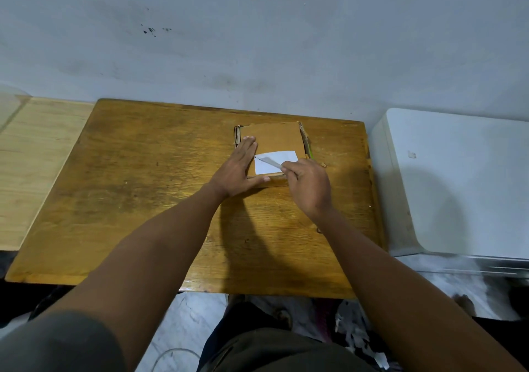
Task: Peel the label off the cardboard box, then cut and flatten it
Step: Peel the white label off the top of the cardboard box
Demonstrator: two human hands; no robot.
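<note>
The task was judged barely begun: the label (276,162) was seen largely stuck down, with cutting and flattening left. The right hand (307,185) was curled round a blade (269,162), its tip at the label's left corner. The left hand (239,169) was pressed flat, fingers straight, on the cardboard box (276,139), which was set toward the desk's (143,185) far edge.
</note>
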